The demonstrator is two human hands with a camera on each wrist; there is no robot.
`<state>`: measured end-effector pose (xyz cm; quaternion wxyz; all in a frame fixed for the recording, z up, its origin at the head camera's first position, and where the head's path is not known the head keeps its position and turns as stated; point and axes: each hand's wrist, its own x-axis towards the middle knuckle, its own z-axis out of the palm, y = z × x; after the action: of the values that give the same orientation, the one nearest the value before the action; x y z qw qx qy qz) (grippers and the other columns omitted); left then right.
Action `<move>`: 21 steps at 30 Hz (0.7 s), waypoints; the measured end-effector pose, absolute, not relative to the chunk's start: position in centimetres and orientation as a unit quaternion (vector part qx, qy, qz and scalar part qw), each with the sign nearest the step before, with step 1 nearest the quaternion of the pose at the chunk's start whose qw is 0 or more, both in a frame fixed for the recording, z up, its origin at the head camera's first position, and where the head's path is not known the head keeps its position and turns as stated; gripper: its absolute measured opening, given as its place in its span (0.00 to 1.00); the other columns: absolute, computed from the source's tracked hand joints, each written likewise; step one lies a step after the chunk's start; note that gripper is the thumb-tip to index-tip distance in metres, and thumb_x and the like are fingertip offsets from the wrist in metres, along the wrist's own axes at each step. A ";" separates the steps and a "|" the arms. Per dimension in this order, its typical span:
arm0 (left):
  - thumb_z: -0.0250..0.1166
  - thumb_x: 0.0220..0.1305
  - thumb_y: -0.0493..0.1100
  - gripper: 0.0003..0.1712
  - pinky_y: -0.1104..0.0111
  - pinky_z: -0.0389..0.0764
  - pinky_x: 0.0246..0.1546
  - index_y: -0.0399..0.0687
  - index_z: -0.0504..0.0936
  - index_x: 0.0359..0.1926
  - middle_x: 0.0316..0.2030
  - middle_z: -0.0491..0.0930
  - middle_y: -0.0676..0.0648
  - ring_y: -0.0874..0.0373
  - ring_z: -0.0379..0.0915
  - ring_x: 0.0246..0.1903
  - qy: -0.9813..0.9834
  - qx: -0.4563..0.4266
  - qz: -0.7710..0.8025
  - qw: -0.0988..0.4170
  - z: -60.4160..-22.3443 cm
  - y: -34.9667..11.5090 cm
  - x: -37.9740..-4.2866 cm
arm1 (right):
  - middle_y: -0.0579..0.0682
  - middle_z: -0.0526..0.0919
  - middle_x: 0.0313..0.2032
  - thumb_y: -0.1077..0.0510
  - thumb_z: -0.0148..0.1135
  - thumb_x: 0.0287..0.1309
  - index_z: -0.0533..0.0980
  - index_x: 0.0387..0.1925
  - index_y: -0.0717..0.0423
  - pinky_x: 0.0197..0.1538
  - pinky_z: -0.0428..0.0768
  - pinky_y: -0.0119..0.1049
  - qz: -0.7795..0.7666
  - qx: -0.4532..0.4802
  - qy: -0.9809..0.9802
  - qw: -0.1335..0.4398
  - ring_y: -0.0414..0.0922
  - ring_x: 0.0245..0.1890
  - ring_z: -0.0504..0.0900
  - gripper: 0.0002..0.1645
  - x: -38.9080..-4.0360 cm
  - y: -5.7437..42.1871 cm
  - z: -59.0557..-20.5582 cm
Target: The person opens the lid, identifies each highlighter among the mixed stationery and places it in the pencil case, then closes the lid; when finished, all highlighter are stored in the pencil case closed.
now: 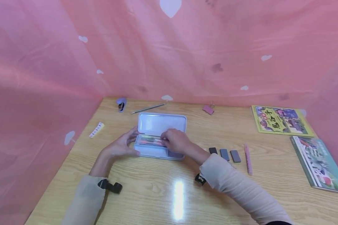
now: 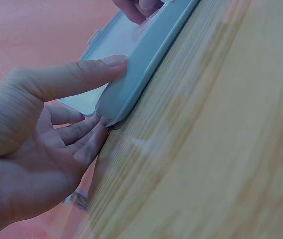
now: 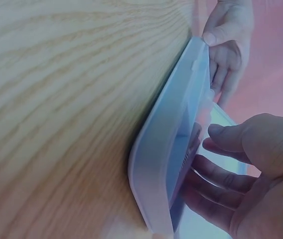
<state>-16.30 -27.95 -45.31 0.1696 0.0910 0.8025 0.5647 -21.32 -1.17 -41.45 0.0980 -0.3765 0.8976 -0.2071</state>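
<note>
A pale pencil case (image 1: 153,152) lies with its lid (image 1: 152,123) raised on the table. Several pens (image 1: 150,141) lie in its rear compartment. My left hand (image 1: 122,145) grips the case's left end, thumb (image 2: 114,60) on the front wall and fingers (image 2: 89,144) at the rear corner. Over the right part of the case is my right hand (image 1: 174,140), its fingers (image 3: 221,177) reaching inside beside the pens' right ends. In the right wrist view nothing shows clearly between thumb and forefinger; the lower fingertips are partly hidden by the case.
Right of the case lie several dark erasers (image 1: 224,154) and a pink pen (image 1: 248,159). Two books (image 1: 283,122) lie at the far right. Behind the case are a pencil (image 1: 148,108), a stapler (image 1: 121,104) and a pink binder clip (image 1: 208,109). A white-and-yellow strip (image 1: 96,130) lies left.
</note>
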 end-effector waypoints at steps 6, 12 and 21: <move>0.79 0.37 0.39 0.69 0.53 0.52 0.70 0.73 0.43 0.72 0.64 0.63 0.51 0.48 0.51 0.69 0.805 0.085 0.562 0.171 -45.4 -27.9 -16.4 | 0.48 0.83 0.37 0.56 0.63 0.58 0.82 0.45 0.54 0.38 0.79 0.35 -0.219 -0.362 0.903 0.080 0.41 0.35 0.78 0.13 -21.3 0.4 -40.4; 0.78 0.37 0.38 0.69 0.52 0.52 0.70 0.71 0.43 0.73 0.66 0.62 0.49 0.47 0.50 0.69 0.800 0.091 0.567 0.175 -45.7 -28.0 -16.3 | 0.54 0.83 0.43 0.52 0.64 0.57 0.79 0.50 0.55 0.40 0.82 0.44 -0.246 -0.315 0.916 0.040 0.49 0.40 0.83 0.20 -21.0 5.6 -39.0; 0.78 0.37 0.38 0.70 0.54 0.52 0.70 0.66 0.41 0.74 0.65 0.62 0.48 0.46 0.51 0.69 0.800 0.092 0.569 0.167 -45.7 -28.4 -15.8 | 0.65 0.80 0.47 0.38 0.58 0.59 0.71 0.60 0.58 0.33 0.82 0.50 -0.212 -0.205 0.956 -0.002 0.57 0.39 0.82 0.37 -20.2 17.5 -37.7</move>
<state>-15.77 -28.40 -45.70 0.1674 0.0923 0.7999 0.5690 -20.18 17.48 -37.69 -0.0019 -0.2055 0.9555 -0.2116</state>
